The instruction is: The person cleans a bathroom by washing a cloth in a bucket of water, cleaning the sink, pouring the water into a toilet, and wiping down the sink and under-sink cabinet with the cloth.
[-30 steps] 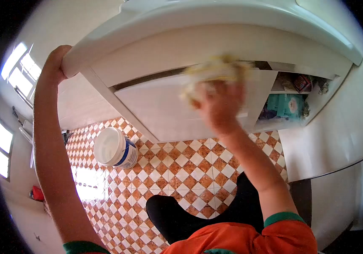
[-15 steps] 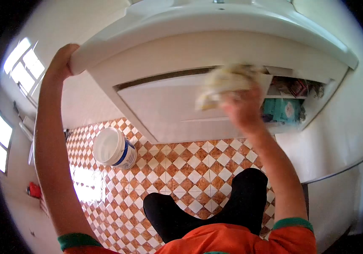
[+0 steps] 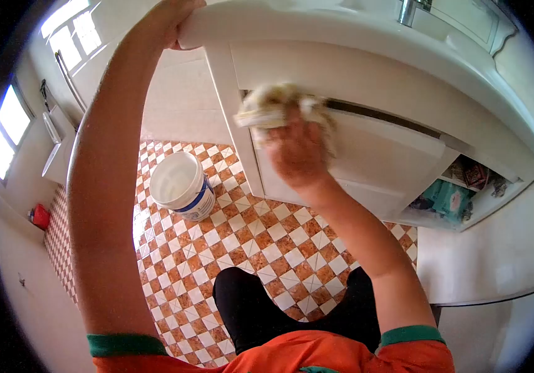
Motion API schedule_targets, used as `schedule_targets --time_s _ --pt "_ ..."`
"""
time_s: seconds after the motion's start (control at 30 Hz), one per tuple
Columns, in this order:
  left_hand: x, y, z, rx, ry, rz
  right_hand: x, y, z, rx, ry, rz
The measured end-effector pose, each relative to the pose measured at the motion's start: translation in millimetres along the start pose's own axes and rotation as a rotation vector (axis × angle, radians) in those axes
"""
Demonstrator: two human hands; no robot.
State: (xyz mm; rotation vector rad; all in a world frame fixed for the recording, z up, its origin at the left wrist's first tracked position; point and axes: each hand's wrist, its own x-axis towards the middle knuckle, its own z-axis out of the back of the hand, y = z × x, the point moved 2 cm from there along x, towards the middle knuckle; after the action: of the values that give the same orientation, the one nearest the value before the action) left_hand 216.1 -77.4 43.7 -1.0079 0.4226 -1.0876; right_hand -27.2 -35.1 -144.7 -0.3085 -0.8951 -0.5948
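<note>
My right hand [image 3: 297,152] presses a crumpled cream-coloured cloth [image 3: 267,107] against the front of a white vanity cabinet [image 3: 372,155], near the left end of its door. The cloth and fingers are slightly blurred. At the top of the view, my left hand [image 3: 183,17] is wrapped round the left corner of the white washbasin [image 3: 316,26]; some of its fingers are hidden. A dark slot runs along the top of the cabinet door.
A white bucket with a blue band [image 3: 183,186] stands on the checkered tile floor [image 3: 260,230] left of the cabinet. At the cabinet's right, an open compartment holds a teal package [image 3: 452,200] and other items. A tap [image 3: 407,11] rises from the basin.
My right hand has moved the cloth leftward across the cabinet front, from near the open compartment to the door's left end. The view has turned; my left hand still grips the basin corner.
</note>
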Motion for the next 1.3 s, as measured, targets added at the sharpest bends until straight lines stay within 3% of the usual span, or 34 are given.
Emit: schedule_targets --time_s 0.03,0.07,0.1,0.13,0.17,0.2,0.23,0.27,0.3,0.33,0.37,0.43,0.5,0.57,0.67,0.73,0.8,0.83,0.93,1.03,1.1,1.13,1.17,1.2,1.23,1.27,1.3 --pt "-9 -5 -1 -0.006 -0.004 0.0 2 10 -13 0.004 0.012 0.103" --pt "-23 -19 -5 0.354 0.015 -0.143 5 20 -27 0.035 -0.015 0.285" --pt "-34 -29 -9 0.718 0.035 -0.279 3 18 -37 0.044 -0.015 0.293" --pt "-33 -28 -9 0.717 0.026 -0.263 -3 17 -45 0.006 0.013 0.391" --pt "-28 -23 -9 0.448 -0.014 -0.144 -14 16 -54 -0.03 0.043 0.491" --pt "-21 -18 -7 0.177 -0.056 -0.036 -33 13 -71 0.022 0.349 0.476" --pt "-18 -15 -6 0.172 -0.067 -0.038 -44 10 -72 0.33 0.696 0.239" --pt "-15 -15 -6 0.453 0.005 -0.15 -60 7 -68 0.629 1.022 -0.017" --pt "-16 -16 -7 0.737 0.075 -0.257 -109 -5 -97 0.031 0.636 0.55" --pt "-16 -17 -8 0.734 0.055 -0.26 -138 -11 -98 -0.286 0.645 0.809" --pt "-15 -17 -10 0.72 0.035 -0.223 -145 -22 -86 0.157 0.441 0.697" --pt "-17 -19 -7 0.708 0.012 -0.193 -131 -18 -68 -0.044 0.265 0.869" --pt "-17 -18 -7 0.457 -0.027 -0.106 -71 -5 -48 -0.068 0.373 0.661" --pt "-9 7 -3 0.284 0.033 -0.168 -6 2 -34 0.014 0.058 0.553" --pt "15 57 9 -0.196 0.192 -0.327 71 16 5 -0.145 -0.043 0.57" --pt "12 29 -3 -0.351 0.274 -0.405 80 6 9 -0.206 -0.143 0.699" --pt "-35 -15 -13 -0.069 -0.104 0.057 68 -24 56 -0.138 -0.065 0.58" --pt "-53 -35 -19 -0.07 -0.099 0.047 56 -45 81 -0.043 0.018 0.469" --pt "-63 -43 -22 0.06 -0.201 0.199 8 -121 122 -0.396 -0.034 0.331" --pt "-29 -11 -10 -0.036 -0.046 0.056 -34 -178 178 -0.556 -0.131 0.239" --pt "-33 -15 -9 0.067 -0.095 0.047 -73 -231 197 -0.784 -0.046 0.004" --pt "-33 -16 -8 0.065 -0.094 0.039 -94 -257 203 -0.809 -0.177 -0.169" --pt "-32 -15 -7 0.051 -0.096 0.07 -98 -260 211 -0.827 -0.307 -0.34" --pt "-31 -13 -6 0.036 -0.096 0.102 -98 -264 212 -0.833 -0.31 -0.34" --pt "-32 -11 -5 0.035 -0.088 0.095 -98 -269 212 -0.652 -0.394 -0.462" --pt "-30 -8 -2 0.087 -0.085 -0.006 -92 -266 212 -0.471 -0.48 -0.579" --pt "-13 5 1 0.055 -0.051 -0.124 -67 -219 195 -0.641 -0.395 -0.524"
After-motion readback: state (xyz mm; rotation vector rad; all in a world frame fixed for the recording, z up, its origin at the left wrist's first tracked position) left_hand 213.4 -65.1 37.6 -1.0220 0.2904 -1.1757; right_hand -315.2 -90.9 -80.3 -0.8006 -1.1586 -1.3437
